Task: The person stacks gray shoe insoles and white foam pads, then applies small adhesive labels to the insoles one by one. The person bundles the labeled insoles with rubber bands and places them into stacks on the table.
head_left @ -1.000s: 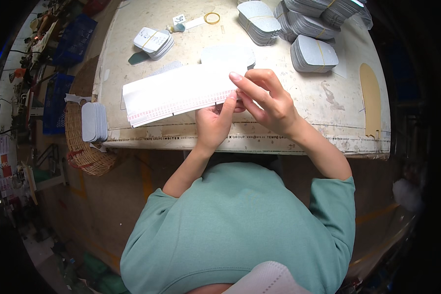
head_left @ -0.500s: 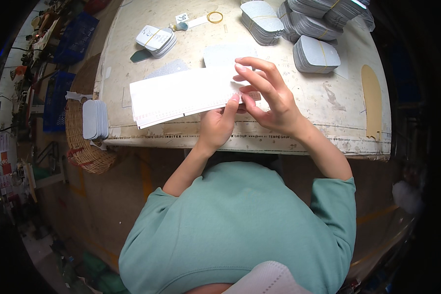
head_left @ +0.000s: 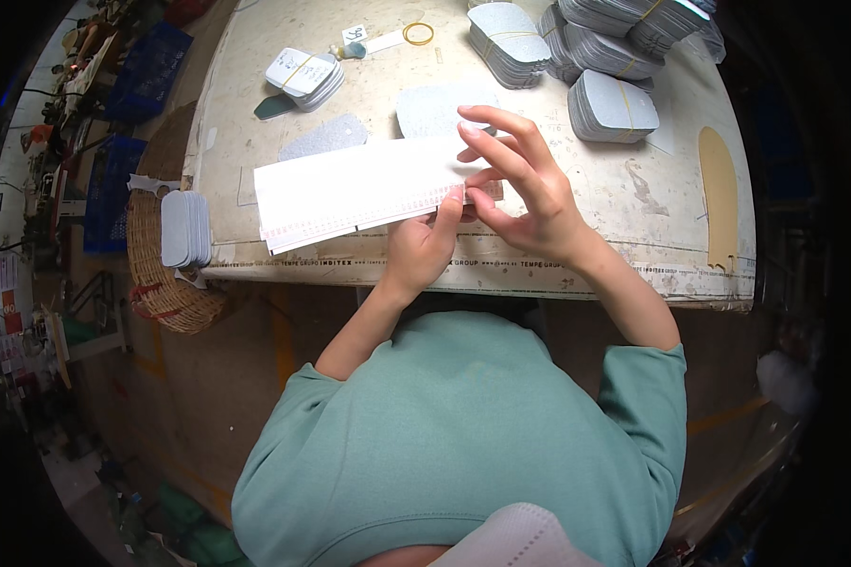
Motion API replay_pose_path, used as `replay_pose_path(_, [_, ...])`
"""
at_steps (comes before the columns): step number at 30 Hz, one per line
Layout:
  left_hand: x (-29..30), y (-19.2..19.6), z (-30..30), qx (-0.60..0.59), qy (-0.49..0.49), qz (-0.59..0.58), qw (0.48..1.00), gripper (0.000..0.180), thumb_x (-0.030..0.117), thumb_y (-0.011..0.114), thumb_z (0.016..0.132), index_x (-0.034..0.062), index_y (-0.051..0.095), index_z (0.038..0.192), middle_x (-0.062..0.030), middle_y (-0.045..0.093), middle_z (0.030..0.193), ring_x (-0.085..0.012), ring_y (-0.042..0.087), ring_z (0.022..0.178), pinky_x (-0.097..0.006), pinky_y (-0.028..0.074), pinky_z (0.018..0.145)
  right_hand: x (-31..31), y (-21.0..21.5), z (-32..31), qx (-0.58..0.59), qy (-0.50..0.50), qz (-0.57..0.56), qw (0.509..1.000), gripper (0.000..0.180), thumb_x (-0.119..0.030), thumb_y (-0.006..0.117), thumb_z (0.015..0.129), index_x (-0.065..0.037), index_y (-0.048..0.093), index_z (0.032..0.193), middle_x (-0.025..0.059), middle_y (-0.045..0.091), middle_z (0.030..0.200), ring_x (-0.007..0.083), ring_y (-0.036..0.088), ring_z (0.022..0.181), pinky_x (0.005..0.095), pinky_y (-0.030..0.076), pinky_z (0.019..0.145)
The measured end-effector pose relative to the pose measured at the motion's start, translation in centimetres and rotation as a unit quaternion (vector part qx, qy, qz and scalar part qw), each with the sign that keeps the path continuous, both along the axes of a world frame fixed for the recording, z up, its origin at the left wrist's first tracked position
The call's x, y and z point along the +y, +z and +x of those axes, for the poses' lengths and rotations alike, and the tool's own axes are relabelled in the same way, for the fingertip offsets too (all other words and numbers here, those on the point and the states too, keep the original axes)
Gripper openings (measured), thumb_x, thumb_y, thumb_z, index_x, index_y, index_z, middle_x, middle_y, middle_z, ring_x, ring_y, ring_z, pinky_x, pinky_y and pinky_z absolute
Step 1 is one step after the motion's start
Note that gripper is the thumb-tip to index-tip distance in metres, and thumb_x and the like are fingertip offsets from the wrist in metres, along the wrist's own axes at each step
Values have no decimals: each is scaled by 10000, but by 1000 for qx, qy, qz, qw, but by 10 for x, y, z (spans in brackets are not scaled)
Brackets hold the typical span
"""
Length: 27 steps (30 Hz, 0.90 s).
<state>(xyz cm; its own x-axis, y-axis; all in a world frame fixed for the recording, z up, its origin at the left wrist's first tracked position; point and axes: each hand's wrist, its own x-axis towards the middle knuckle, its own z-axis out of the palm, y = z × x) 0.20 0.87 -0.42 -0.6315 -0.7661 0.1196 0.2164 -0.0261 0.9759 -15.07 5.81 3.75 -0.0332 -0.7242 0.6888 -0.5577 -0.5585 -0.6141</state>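
Observation:
A long stack of white paper sheets [head_left: 336,184], with rows of small pink print along its near edge, is held above the table's front edge. My left hand [head_left: 423,250] grips its right end from below, thumb pressed on top. My right hand [head_left: 534,194] meets that same end in a pinch of thumb and a finger, while its other fingers are raised and bent. A small pinkish printed end shows beside the pinch; whether it is a separate strip I cannot tell. Behind the sheets lie a grey rounded insole-like piece [head_left: 435,109] and a speckled grey piece [head_left: 326,135], partly covered.
Banded stacks of grey rounded pieces [head_left: 613,106] pile up at the back right. A smaller banded stack [head_left: 304,76] stands back left, near a yellow ring [head_left: 418,34]. A tan sole-shaped template [head_left: 719,194] lies at right. A wicker basket [head_left: 165,293] hangs by the left edge, beside another grey stack [head_left: 185,230].
The sheets have tilted and shifted slightly nearer, so more pink print and more of the grey pieces behind show. Both hands keep nearly the same place and hold.

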Motion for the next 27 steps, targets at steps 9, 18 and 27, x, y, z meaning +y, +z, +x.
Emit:
replay_pose_path(9, [11,12,2,-54,-101,108,988,401,243,364,1050,-79,548,1202,-191,661,1072,-232,688,900,-333,574,782,9,18,-17,-346,96,198,912,869,84,665,745,-107,287,1504,165,424,1375,159,586,1005,269,540,829])
replay_pose_path(18, [0,67,19,-96,-543,164,818,450,272,370,1027,-57,577,1253,-200,681,1089,-204,700,907,-287,564,800,5,24,-63,-327,35,261,908,342,-67,667,869,-40,615,1206,45,641,1093,99,593,975,239,474,859])
replay_pose_path(27, [-110,78,-24,-242,-111,-510,818,342,238,658,885,18,652,1147,-187,651,1184,-243,661,1054,-366,512,920,-36,26,-92,170,-111,171,964,158,-231,725,827,-101,734,917,-32,673,980,128,566,967,316,468,668])
